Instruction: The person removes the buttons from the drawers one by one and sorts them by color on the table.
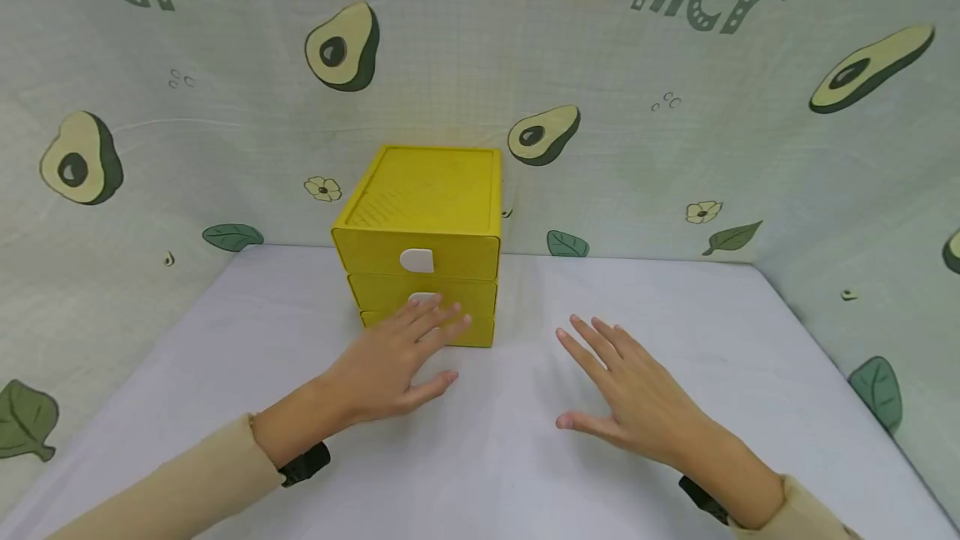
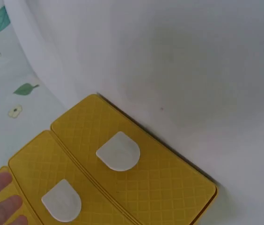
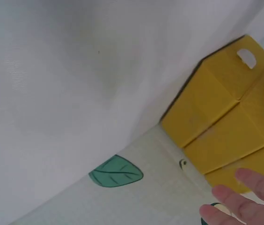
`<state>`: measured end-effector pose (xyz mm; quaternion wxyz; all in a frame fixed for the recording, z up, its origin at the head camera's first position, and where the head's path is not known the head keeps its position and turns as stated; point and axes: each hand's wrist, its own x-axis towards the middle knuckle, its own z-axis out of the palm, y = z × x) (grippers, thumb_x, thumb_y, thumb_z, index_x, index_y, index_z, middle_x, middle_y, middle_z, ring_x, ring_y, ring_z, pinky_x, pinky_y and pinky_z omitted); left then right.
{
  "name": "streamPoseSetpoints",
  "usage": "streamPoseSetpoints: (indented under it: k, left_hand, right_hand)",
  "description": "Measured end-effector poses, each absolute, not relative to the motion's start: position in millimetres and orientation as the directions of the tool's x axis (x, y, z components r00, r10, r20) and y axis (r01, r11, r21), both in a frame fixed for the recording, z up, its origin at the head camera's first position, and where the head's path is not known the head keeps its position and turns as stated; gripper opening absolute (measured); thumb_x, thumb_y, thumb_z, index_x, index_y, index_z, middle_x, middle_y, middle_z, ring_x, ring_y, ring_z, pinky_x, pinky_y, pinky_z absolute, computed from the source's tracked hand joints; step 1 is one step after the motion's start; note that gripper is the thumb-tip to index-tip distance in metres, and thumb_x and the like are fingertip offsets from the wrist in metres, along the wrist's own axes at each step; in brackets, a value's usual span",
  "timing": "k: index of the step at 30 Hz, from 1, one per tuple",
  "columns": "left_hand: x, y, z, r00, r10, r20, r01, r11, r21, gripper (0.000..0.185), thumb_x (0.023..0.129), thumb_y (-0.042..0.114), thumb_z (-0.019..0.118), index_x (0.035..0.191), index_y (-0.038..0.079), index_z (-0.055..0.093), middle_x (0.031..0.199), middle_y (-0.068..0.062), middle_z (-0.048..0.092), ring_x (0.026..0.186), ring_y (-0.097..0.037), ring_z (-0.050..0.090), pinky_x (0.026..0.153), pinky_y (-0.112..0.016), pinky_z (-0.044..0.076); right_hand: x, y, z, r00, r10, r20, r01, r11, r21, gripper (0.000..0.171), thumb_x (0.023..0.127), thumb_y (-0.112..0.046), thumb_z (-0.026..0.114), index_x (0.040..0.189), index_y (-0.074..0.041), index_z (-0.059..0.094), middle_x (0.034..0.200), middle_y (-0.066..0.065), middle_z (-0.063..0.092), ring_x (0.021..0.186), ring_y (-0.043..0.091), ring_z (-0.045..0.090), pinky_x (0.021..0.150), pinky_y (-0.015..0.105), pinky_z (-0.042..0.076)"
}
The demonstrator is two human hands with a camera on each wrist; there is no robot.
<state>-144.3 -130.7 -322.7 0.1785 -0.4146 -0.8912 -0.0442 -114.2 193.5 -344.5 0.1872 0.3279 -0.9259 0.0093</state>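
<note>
A yellow drawer unit [image 1: 420, 190] with stacked drawers and white pull tabs stands at the back of the table; all visible drawers look closed. My left hand [image 1: 390, 361] is spread in front of its lower drawers and hides part of them in the head view. Two white tabs [image 2: 118, 151] show on the drawer fronts in the left wrist view, with fingertips at the lower left edge. To the right of the unit, my right hand [image 1: 637, 394] hovers with fingers apart, holding nothing. In the right wrist view, its fingers [image 3: 244, 199] appear below the unit's side [image 3: 207, 108].
A white tabletop [image 1: 510, 457] spreads under both hands. Behind it hangs a pale cloth [image 1: 450, 40] printed with avocados, leaves and lettering, which also covers the sides. A dark wrist device [image 1: 306, 464] sits below the left wrist.
</note>
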Motion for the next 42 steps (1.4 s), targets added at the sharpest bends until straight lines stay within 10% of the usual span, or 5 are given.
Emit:
streamPoseSetpoints:
  k: [16,25,42]
  left_hand:
    - [-167.7,-149.5,-283.9,-0.271,0.577,0.771,0.861,0.503,-0.073,0.040,0.097,0.030,0.043,0.116,0.002,0.064,0.119,-0.014,0.063,0.116,-0.031,0.056,0.099,-0.034,0.045]
    - [-183.9,-173.0,-265.0,-0.368,0.476,0.799,0.797,0.604,0.008,0.037,0.089,0.015,0.058,0.124,0.005,0.059,0.129,-0.011,0.058,0.124,-0.029,0.050,0.097,-0.041,0.046]
    - [-213.1,-205.0,-248.9,-0.858,0.093,0.505,0.440,0.640,0.630,0.043,0.096,0.032,0.049,0.136,0.016,0.050,0.140,-0.007,0.048,0.127,-0.028,0.046,0.101,-0.050,0.041]
  right_hand:
    - [-130.9,137.8,-335.5,-0.831,-0.469,0.298,-0.545,0.792,-0.276,0.051,0.087,-0.044,0.060,0.129,-0.016,0.056,0.116,0.003,0.065,0.101,0.019,0.063,0.084,0.037,0.054]
    - [-155.4,90.2,-346.5,-0.853,-0.450,0.263,-0.515,0.651,-0.558,0.032,0.087,-0.019,0.065,0.116,-0.006,0.063,0.095,0.002,0.070,0.081,0.014,0.064,0.073,0.028,0.056]
    - [-187.4,38.2,-364.0,-0.902,-0.376,0.214,-0.407,0.569,-0.715,0.023,0.086,-0.008,0.064,0.108,-0.005,0.068,0.093,0.009,0.070,0.080,0.019,0.066,0.067,0.023,0.054]
